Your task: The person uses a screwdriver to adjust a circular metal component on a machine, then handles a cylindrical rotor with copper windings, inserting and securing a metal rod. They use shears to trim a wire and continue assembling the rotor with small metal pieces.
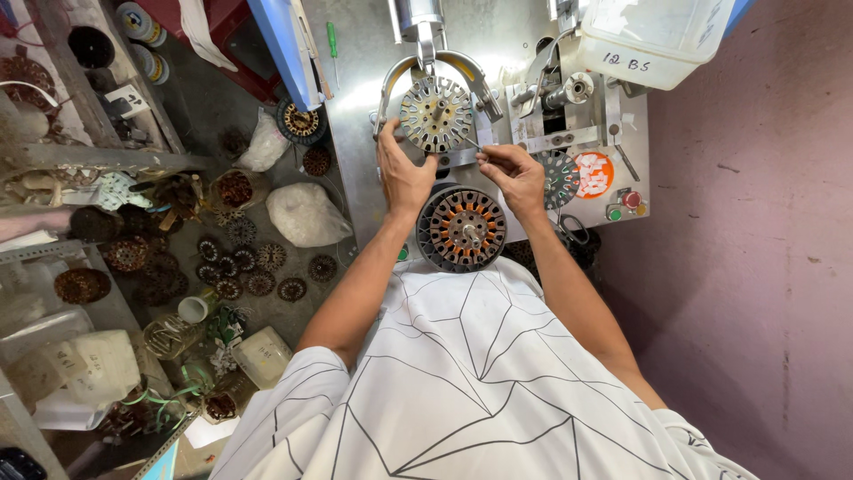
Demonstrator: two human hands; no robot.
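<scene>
Head: hands [458,173] at stator [435,113], wall right.

A single view comes from a camera worn on the person's head. It looks almost straight down over the chest and along both forearms to the grey metal bench [355,133] at the frame's top. The bench work sits at arm's length, while the cluttered floor [267,311] lies farther below, left.
</scene>
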